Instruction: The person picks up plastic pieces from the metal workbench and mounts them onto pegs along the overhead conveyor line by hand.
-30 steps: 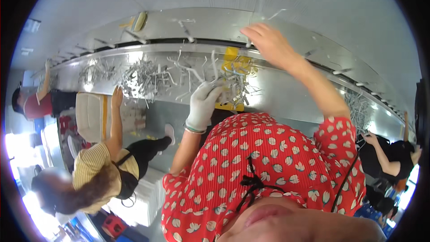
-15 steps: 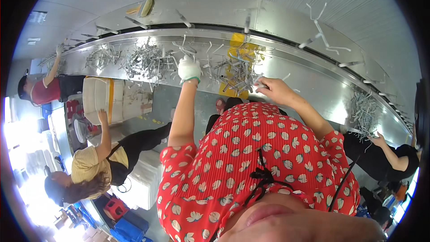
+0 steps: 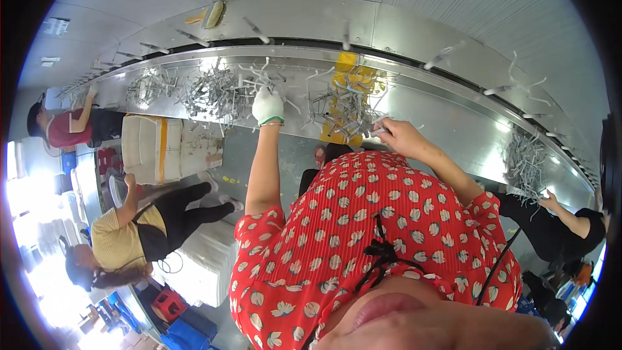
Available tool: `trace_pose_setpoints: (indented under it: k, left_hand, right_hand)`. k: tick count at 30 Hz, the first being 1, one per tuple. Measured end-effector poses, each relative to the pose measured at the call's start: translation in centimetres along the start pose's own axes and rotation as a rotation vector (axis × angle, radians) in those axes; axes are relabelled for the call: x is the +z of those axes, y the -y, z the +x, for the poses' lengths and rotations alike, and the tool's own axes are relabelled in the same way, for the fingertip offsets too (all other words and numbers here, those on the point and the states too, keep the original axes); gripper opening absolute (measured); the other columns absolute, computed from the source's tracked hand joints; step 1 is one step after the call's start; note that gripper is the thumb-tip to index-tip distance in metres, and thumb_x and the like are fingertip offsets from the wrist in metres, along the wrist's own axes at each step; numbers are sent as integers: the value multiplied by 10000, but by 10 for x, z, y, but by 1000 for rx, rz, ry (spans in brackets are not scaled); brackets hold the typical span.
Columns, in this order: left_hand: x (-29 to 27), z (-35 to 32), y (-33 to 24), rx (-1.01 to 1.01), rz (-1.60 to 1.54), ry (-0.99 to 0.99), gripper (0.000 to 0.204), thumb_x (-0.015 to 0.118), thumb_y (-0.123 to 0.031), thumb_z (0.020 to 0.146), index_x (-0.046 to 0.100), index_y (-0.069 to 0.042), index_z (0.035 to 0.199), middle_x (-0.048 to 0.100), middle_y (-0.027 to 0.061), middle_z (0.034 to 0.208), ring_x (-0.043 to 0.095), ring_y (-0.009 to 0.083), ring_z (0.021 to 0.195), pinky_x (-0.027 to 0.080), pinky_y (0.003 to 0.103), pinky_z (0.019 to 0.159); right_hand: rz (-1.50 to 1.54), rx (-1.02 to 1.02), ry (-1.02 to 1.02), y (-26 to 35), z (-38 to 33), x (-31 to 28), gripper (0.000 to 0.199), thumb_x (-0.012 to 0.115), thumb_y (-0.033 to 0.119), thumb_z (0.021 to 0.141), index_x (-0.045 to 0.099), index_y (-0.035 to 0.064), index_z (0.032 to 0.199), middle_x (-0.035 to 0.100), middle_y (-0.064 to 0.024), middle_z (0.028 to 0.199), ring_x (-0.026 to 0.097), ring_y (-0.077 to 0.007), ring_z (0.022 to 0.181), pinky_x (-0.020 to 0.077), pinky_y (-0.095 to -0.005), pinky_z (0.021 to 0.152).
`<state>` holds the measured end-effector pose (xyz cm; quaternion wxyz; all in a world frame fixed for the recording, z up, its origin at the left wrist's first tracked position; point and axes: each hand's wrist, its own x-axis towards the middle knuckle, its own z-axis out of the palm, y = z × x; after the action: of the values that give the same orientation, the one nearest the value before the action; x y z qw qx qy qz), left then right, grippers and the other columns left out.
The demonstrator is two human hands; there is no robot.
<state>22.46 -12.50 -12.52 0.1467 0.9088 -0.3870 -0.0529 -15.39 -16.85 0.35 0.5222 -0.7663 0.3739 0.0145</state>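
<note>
Landmark: long stainless bench (image 3: 453,123), running left-right across view.

- Left hand (image 3: 267,106): white glove, arm stretched out, resting at right edge of grey metal-piece heap (image 3: 217,94) on bench; fingers curled, grip contents cannot tell.
- Right hand (image 3: 396,136): bare, fingers pinched on thin metal piece at near edge of second tangle (image 3: 346,107), over yellow tray (image 3: 346,68).
- Second tangle lies between hands, nearer right hand; pieces' long axes mixed.
- Co-workers at bench ends; white boxes (image 3: 155,149) below bench.
</note>
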Motion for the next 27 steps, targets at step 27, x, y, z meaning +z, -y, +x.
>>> trace_pose_setpoints:
  k: [27]
  left_hand:
    - [-96, -31, -3, 116, -919, 105, 351, 546, -127, 956, 517, -19, 1288, 590, 102, 1133, 574, 177, 1032, 535, 304, 804]
  right_hand:
    - [-570, -255, -510, 5, 84, -183, 180, 534, 222, 937, 550, 47, 975, 644, -156, 850, 611, -372, 823, 468, -475, 699]
